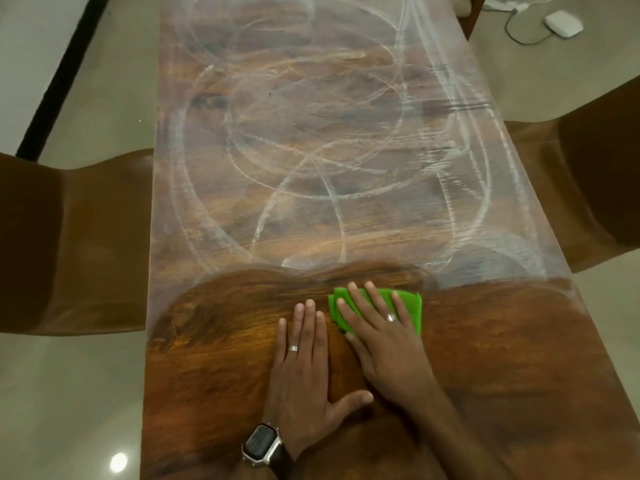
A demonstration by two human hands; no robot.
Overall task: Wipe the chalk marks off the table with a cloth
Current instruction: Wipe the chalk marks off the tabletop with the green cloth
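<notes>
The right hand [381,344] hid much of the green cloth [410,306]; the desk [214,358] ran off both frame ends.

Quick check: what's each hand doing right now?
Left hand: open, flat on the bare table, holding nothing.
Right hand: open, fingers straight, pressing the green cloth onto the table.

You have 1 wooden table [214,358] in front of you, with 1 folded green cloth [410,308] on it. You have 2 hands on the tabletop: 1 left hand [303,368] and 1 right hand [382,344]. You wear 2 rings, 1 on each hand [293,348] [391,317], and 1 wristwatch [261,445]. You can see 2 brown chairs, 1 on the left [72,237] and 1 on the right [588,174]. On the floor lies 1 white device [563,23] with 1 cable [519,32].
</notes>
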